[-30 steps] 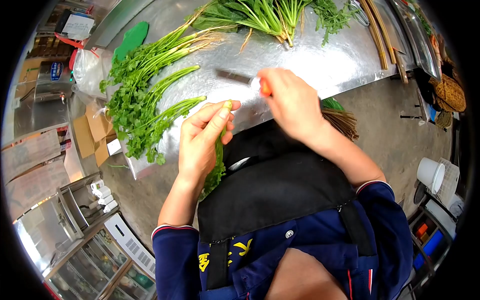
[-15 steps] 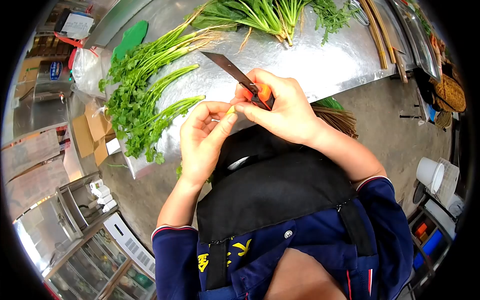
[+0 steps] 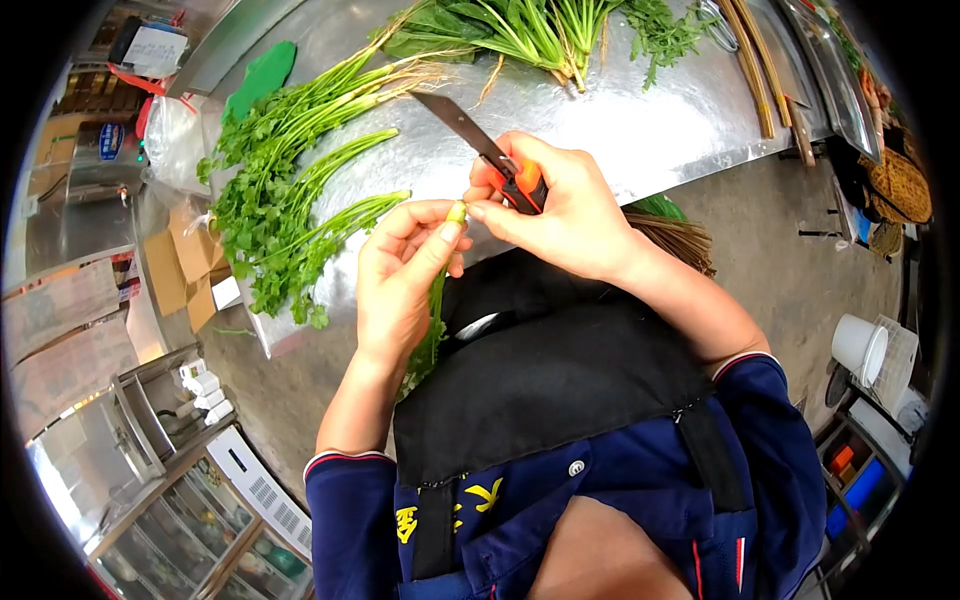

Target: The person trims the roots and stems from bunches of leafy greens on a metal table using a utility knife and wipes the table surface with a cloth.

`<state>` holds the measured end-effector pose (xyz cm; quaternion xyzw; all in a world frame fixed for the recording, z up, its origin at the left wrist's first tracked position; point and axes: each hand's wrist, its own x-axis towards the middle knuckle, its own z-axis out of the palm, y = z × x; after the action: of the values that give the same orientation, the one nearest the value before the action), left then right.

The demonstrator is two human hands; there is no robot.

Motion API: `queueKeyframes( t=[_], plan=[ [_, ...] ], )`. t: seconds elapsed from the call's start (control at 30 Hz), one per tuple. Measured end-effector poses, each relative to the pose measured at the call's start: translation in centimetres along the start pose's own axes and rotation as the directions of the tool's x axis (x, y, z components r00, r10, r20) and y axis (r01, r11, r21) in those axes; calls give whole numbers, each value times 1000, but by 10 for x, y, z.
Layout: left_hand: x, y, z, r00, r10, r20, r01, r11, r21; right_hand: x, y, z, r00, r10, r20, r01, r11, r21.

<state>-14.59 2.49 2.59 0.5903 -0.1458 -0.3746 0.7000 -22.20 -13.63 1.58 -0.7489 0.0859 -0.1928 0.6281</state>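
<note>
My left hand [image 3: 398,275] pinches a coriander sprig [image 3: 437,318] by its pale stem base between thumb and fingers, with the leaves hanging below toward the apron. My right hand [image 3: 570,215] is wrapped round a utility knife [image 3: 458,125] with an orange and black handle. The dark blade points up and left, clear of the sprig. My right thumb and fingertip meet at the sprig's stem end. Left of my hands, a larger pile of coriander [image 3: 270,165] with roots lies on the metal table [image 3: 540,115], beside smaller coriander bunches [image 3: 350,212].
Leafy greens [image 3: 520,35] lie along the far side, with feathery greens [image 3: 665,45] to their right. Wooden sticks [image 3: 755,65] rest near the table's right end. A green cloth-like piece [image 3: 262,80] sits at the left; a cardboard box [image 3: 183,265] stands below.
My left hand has turned slightly, so more of the stem base and the hanging leaves now show. The right hand and knife have shifted only a little.
</note>
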Motion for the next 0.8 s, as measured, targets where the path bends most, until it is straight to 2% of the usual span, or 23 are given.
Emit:
queueKeyframes(
  t=[0.1, 0.3, 0.4, 0.5, 0.73, 0.8],
  plan=[
    [0, -3, 0, 999, 44, -4, -44, 997, 65, -1, -5, 1, 1000, -25, 10, 26, 997, -68],
    [-3, -2, 0, 1000, -19, 15, 18, 996, 84, -1, -12, -2, 998, -17, 62, 27, 984, -177],
    [-1, -3, -1, 996, -85, 2, 85, 994, -62, -1, -8, -1, 999, -38, 24, 41, 988, -147],
    [-2, -4, -3, 996, -90, -8, 89, 995, -42, -1, -6, -3, 999, 3, 43, 0, 997, -71],
    [-3, -5, 0, 999, -40, 8, 40, 999, 16, -3, -12, -3, 998, -14, 67, 23, 990, -141],
    [-3, -5, 0, 999, -50, 16, 50, 999, 21, -3, -12, -2, 997, 20, 76, -12, 994, -105]
  ],
)
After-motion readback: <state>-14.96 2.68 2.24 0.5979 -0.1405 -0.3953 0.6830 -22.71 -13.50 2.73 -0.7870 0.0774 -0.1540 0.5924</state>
